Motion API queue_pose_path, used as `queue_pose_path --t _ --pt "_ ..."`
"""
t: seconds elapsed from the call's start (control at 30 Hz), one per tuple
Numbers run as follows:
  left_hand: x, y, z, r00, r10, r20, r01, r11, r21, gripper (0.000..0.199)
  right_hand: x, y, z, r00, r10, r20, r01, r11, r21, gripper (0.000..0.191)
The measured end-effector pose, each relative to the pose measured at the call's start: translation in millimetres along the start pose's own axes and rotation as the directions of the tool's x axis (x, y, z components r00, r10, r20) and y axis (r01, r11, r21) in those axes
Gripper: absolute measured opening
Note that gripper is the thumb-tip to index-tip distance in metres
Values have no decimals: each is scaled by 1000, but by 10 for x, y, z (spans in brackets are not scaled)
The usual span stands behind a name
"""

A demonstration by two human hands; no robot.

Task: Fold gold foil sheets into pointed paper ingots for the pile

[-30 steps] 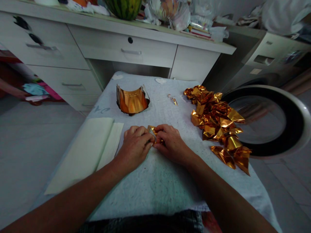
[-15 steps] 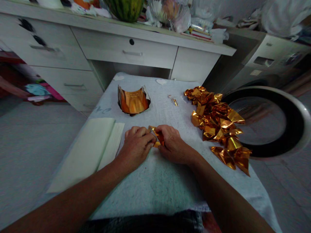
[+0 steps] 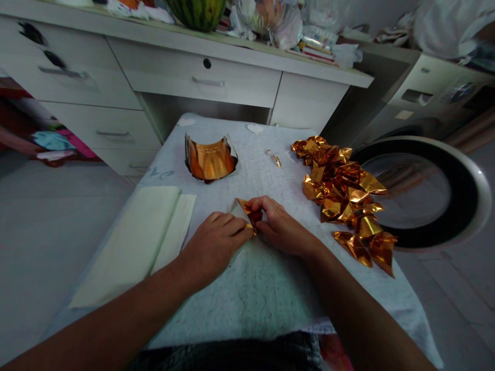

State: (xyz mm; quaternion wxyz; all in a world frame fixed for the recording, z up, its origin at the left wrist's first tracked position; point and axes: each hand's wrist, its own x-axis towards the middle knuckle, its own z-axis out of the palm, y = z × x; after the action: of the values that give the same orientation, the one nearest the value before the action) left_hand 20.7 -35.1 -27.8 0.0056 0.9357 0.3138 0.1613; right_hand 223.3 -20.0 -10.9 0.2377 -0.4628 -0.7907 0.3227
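Between my hands, over the middle of the cloth-covered table, is a partly folded sheet of gold foil paper (image 3: pixel 254 215); a pale underside shows at its far left corner. My right hand (image 3: pixel 276 224) pinches its right side between thumb and fingers. My left hand (image 3: pixel 220 239) has its fingers closed at the near left edge of the sheet, hiding part of it. A curved stack of gold foil sheets (image 3: pixel 212 161) lies beyond my left hand. To the right is a heap of folded gold foil pieces (image 3: pixel 342 190).
A cream paper stack (image 3: pixel 127 237) lies on the table (image 3: pixel 266 293) at left. Small gold scraps (image 3: pixel 276 159) are near its far side. White drawers (image 3: pixel 201 77) stand behind, with a watermelon (image 3: pixel 197 13) on top. A washing machine's round door (image 3: pixel 477 193) hangs open at right.
My left hand has drawn slightly nearer to me along the foil sheet, uncovering its pale far corner. My right hand still grips the sheet, its fingers now more bent. The view has shifted slightly.
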Motion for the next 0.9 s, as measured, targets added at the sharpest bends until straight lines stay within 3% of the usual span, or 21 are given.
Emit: queue_pose_path --t 0.2,0.57,0.77,0.83,0.9 --pt "-40 75 -85 996 71 61 -76 993 85 23 11 -11 28 1000 -4 -26 3 999 -41 30" --pt "-72 78 -114 989 52 137 -69 989 129 34 2 -10 18 998 -62 -2 61 992 -108 31" --pt "-101 30 -76 998 56 -16 -57 997 -42 30 -8 -7 15 994 -105 -8 104 991 -82 31" --pt "-80 2 -104 991 -50 -121 30 987 -155 27 -11 -7 15 990 -136 -25 134 989 -56 29" --pt "-37 -32 -149 948 -226 -223 173 957 -234 16 -14 -3 19 986 -157 -48 156 987 -37 27"
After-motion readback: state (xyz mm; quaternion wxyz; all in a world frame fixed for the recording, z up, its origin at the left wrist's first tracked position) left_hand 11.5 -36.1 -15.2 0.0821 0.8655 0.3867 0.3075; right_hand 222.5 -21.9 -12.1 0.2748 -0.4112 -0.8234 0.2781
